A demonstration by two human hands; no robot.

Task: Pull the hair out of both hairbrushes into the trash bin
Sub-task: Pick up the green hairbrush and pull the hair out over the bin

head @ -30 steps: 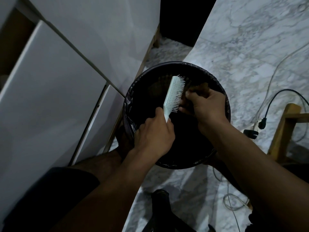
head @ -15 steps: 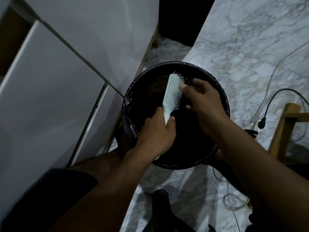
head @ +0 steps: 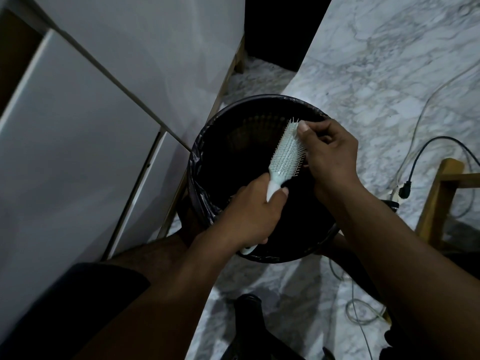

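Observation:
A pale green hairbrush (head: pixel 284 154) is held over the round black trash bin (head: pixel 207 157), which is lined with a dark bag. My left hand (head: pixel 253 214) grips the brush's handle from below, the bristled head pointing up and to the right. My right hand (head: pixel 328 149) rests against the bristles near the head's tip, its fingertips pinched into them. Any hair between the fingers is too dark to make out. A second hairbrush is not in view.
White cabinet doors (head: pixel 78 152) stand at the left, right beside the bin. Marble floor lies around. A black cable and plug (head: pixel 405 188) and a wooden frame (head: pixel 439 198) sit at the right. A dark object (head: pixel 249 307) lies on the floor near my legs.
The brush head has tilted to the right. My right hand moved from the middle of the bristles up to the head's tip.

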